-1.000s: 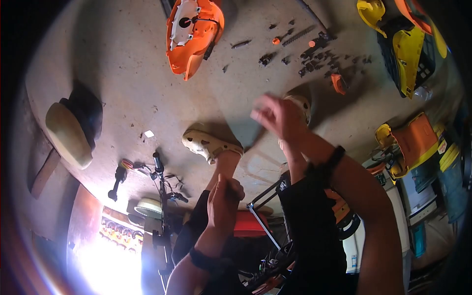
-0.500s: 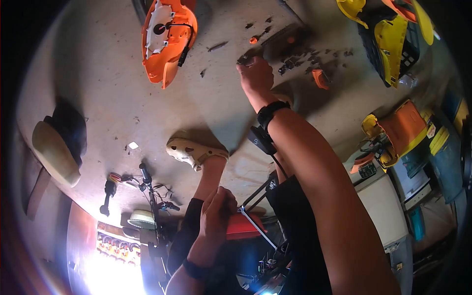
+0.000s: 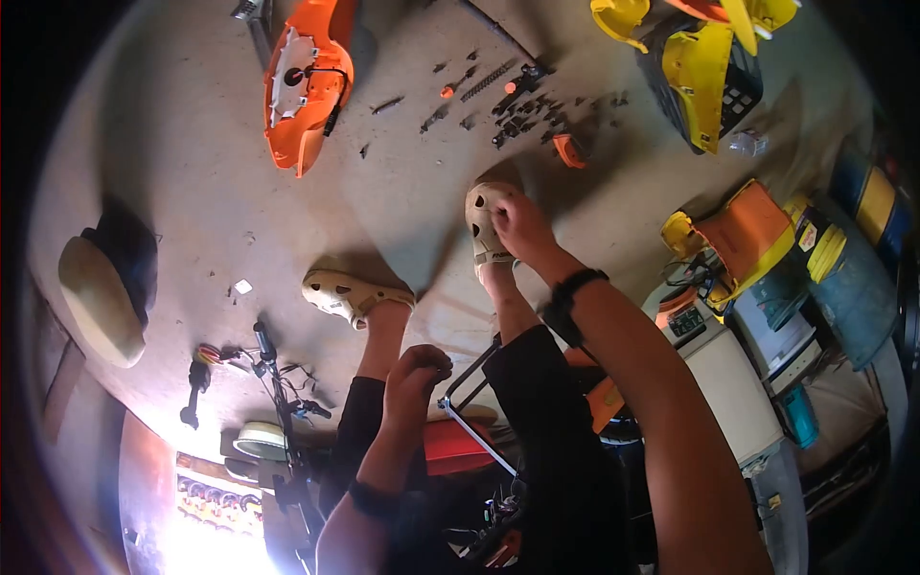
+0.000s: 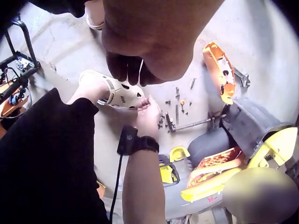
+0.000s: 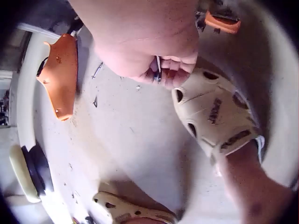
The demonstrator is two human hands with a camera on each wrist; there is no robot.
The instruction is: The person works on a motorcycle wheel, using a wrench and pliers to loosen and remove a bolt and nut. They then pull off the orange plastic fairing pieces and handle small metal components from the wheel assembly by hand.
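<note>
My right hand (image 3: 522, 228) is over the toe of the right beige clog (image 3: 482, 230), fingers curled. In the right wrist view it pinches a small, thin metal piece (image 5: 158, 70), mostly hidden by the fingers. Beside the left knee hangs my left hand (image 3: 410, 388). Its fingers curl inward and are shadowed in the left wrist view; I cannot tell whether anything is inside. Ahead of the right clog lie several small dark parts (image 3: 527, 120), a spring-like rod (image 3: 487, 81) and a small orange piece (image 3: 568, 150).
A large orange shell (image 3: 307, 139) lies ahead on the left. Yellow and black panels (image 3: 695, 86) stand ahead on the right, with an orange-yellow panel (image 3: 747, 230) nearer. A handlebar (image 3: 268, 369) is at lower left, by a cream-topped seat (image 3: 101, 302). A red container (image 3: 455, 446) stands behind the legs.
My right hand reached forward to the small dark parts, then drew back over the right clog. The left hand stayed by the left knee and turned slightly. The head view shifted.
</note>
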